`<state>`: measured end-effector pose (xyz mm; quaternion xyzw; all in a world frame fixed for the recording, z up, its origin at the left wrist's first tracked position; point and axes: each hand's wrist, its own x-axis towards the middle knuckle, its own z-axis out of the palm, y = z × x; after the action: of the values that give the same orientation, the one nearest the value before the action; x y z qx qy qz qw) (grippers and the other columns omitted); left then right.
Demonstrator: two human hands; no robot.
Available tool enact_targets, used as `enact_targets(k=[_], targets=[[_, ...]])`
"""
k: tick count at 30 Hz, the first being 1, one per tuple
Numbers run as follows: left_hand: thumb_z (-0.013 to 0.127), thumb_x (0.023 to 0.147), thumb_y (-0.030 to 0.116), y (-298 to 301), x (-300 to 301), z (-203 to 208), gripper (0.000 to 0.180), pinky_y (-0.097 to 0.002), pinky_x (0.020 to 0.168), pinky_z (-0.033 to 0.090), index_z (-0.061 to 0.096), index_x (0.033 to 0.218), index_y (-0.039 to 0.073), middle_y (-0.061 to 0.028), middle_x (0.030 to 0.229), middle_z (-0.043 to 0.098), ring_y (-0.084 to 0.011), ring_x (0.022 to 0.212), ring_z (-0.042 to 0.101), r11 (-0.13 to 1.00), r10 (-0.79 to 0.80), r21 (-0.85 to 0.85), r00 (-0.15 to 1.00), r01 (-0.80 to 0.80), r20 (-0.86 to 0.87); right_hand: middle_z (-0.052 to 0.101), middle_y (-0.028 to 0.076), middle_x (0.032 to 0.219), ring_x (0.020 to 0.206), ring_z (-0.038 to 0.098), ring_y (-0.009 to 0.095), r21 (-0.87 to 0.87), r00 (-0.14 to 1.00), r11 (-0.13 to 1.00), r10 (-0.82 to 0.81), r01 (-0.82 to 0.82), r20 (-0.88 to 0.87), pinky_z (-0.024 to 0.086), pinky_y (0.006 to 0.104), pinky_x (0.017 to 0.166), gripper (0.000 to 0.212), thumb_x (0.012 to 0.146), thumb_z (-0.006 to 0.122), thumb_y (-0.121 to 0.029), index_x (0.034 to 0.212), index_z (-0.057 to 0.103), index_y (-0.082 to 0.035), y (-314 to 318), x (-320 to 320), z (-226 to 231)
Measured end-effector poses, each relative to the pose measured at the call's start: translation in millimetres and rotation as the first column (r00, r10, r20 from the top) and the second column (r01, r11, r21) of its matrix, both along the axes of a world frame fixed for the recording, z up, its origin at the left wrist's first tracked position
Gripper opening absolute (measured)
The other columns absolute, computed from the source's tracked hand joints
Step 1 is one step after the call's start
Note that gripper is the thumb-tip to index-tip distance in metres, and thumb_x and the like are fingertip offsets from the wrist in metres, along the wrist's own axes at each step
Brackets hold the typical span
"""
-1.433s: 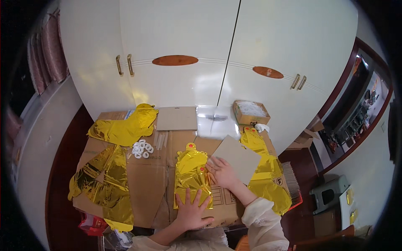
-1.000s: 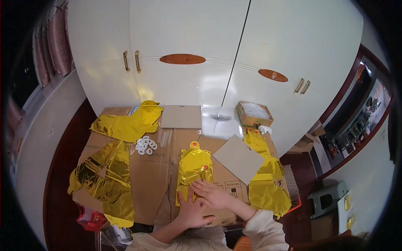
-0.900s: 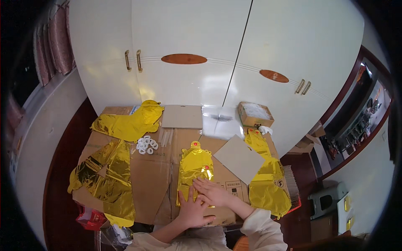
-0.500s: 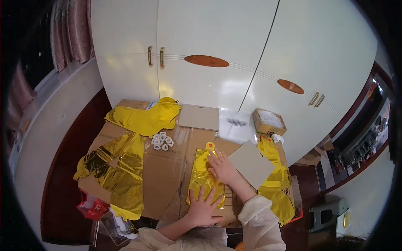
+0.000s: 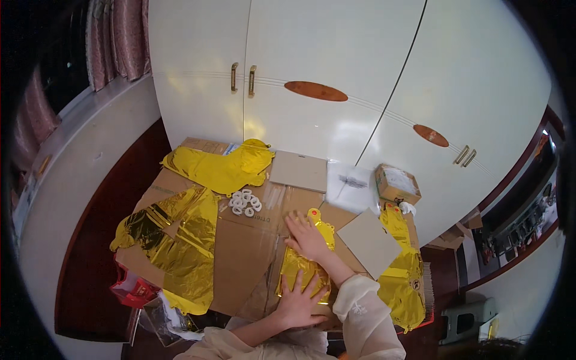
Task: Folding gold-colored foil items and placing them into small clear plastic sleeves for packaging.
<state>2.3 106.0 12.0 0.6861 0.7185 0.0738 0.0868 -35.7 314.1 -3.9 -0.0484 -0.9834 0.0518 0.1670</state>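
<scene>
A narrow folded piece of shiny gold foil, seemingly a flat foil balloon, lies on the cardboard in front of me, a red dot on its far tab. My left hand rests flat over its near end, fingers spread. Across its far part lies my right hand, palm down and fingers stretched out, the tips reaching past the foil's left edge onto the cardboard. Neither hand grips anything. Just right of the foil is a grey-beige square board.
More gold foil balloons lie at the far left, near left and right. White rings are heaped on the cardboard. Behind stand another board, a clear packet and a small box against white cupboards.
My right hand has slid left across the foil, from its right side to past its left edge. My left hand stays on the near end. The whole view has shifted slightly.
</scene>
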Motion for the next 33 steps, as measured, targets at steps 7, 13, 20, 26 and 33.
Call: enact_targets(k=[7, 13, 20, 26, 33], targets=[[0.047, 0.081, 0.075, -1, -2, -3, 0.084, -0.0780, 0.099, 0.018, 0.043, 0.144, 0.020, -0.0200, 0.151, 0.032, -0.0509, 0.138, 0.022, 0.999, -0.010, 0.037, 1.000, 0.009, 0.028, 0.051, 0.012, 0.128, 0.118, 0.048, 0.030, -0.270, 0.929, 0.924, 0.324, -0.270, 0.180, 0.038, 0.0447, 0.099, 0.049, 0.080, 0.069, -0.031, 0.123, 0.057, -0.010, -43, 40, 22], [0.047, 0.082, 0.074, -2, 4, -20, 0.082, -0.0608, 0.104, 0.029, 0.049, 0.138, 0.013, -0.0210, 0.136, 0.048, -0.0426, 0.131, 0.038, 0.998, 0.005, -0.069, 0.976, 0.010, 0.218, 0.048, 0.013, 0.127, 0.119, 0.043, 0.033, -0.231, 0.973, 0.970, 0.125, -0.078, 0.195, 0.036, 0.0447, 0.096, 0.085, 0.057, 0.083, -0.049, 0.128, 0.053, -0.013, -79, 52, 33], [0.047, 0.081, 0.075, -3, 0, -4, 0.085, -0.0700, 0.103, 0.024, 0.048, 0.139, 0.013, -0.0205, 0.140, 0.045, -0.0446, 0.132, 0.036, 1.000, 0.003, -0.021, 0.997, -0.002, 0.077, 0.048, 0.014, 0.123, 0.118, 0.046, 0.034, -0.265, 0.962, 0.962, 0.013, 0.062, 0.273, 0.038, 0.0445, 0.097, 0.075, 0.065, 0.083, -0.040, 0.126, 0.052, -0.011, -85, 38, 35], [0.047, 0.081, 0.074, -4, -1, -4, 0.083, -0.0785, 0.103, 0.009, 0.047, 0.141, 0.016, -0.0196, 0.151, 0.032, -0.0508, 0.139, 0.022, 0.995, -0.010, 0.104, 1.000, 0.008, 0.023, 0.051, 0.015, 0.112, 0.100, 0.054, 0.032, -0.514, 0.974, 0.853, -0.033, -0.088, -0.222, 0.046, 0.0388, 0.084, 0.045, 0.079, 0.076, -0.023, 0.116, 0.056, -0.007, -53, 26, -15], [0.048, 0.081, 0.073, -6, -1, -5, 0.082, -0.0785, 0.103, 0.008, 0.047, 0.142, 0.018, -0.0206, 0.153, 0.028, -0.0513, 0.142, 0.015, 0.996, -0.004, 0.094, 1.000, 0.003, 0.007, 0.058, 0.014, 0.099, 0.097, 0.056, 0.032, -0.396, 0.938, 0.886, -0.319, 0.243, -0.138, 0.046, 0.0425, 0.083, 0.022, 0.082, 0.069, -0.025, 0.097, 0.068, -0.009, -48, 22, 10]])
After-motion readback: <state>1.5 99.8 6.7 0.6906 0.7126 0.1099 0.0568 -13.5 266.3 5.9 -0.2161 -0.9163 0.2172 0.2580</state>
